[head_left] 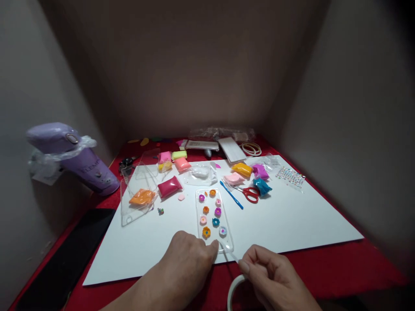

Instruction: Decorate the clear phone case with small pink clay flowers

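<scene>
A clear phone case (212, 240) lies on the white sheet, dotted with several small clay flowers (206, 232) in orange, pink, purple, teal and pale blue. My left hand (188, 263) is closed over its near end, the fingertips pressed down where a thin strip of tape (231, 255) begins. That strip runs to my right hand (272, 276), which pinches it beside a pale tape roll (234, 288) hanging below the thumb. Part of the roll is hidden by the right hand.
Several clay packets, such as a red one (170, 187), surround the case. Red-handled scissors (250, 195) and a blue tool (231, 195) lie right of it. Rhinestones (291, 176) are far right. A purple tumbler (89, 168) and black phone-like slab (66, 259) stand left.
</scene>
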Action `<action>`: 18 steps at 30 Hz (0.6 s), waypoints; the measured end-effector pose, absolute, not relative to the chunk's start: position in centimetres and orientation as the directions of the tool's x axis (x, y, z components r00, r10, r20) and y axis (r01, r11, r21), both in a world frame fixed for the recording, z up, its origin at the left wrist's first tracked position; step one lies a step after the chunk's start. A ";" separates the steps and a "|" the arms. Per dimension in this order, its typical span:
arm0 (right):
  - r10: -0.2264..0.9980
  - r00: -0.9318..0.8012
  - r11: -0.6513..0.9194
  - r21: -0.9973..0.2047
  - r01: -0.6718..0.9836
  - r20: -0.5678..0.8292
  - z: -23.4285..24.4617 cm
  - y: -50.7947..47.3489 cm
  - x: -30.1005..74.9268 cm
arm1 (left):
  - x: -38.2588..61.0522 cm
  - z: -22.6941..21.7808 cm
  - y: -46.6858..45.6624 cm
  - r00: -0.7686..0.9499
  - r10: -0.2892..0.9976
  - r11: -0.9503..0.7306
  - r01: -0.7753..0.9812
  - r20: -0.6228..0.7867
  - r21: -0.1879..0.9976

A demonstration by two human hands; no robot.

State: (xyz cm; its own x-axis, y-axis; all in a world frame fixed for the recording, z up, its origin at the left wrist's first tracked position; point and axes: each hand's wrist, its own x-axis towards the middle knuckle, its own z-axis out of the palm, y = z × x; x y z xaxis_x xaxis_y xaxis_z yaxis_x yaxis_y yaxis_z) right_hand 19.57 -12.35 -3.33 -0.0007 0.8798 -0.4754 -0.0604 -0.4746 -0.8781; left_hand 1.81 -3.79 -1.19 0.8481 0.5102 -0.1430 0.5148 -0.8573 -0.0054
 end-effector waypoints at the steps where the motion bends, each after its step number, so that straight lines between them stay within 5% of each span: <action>1: 0.878 -0.003 -0.478 -0.876 -0.064 -0.479 -3.0 -12.3 19.5 | 1.9 -1.2 -3.8 0.846 0.512 -0.856 0.516 -0.149 -0.007; 18: 0.876 0.067 -0.471 -0.876 -0.103 -0.478 -5.3 -13.3 20.3 | 1.6 -1.8 -3.5 0.868 0.493 -0.869 0.495 -0.058 0.019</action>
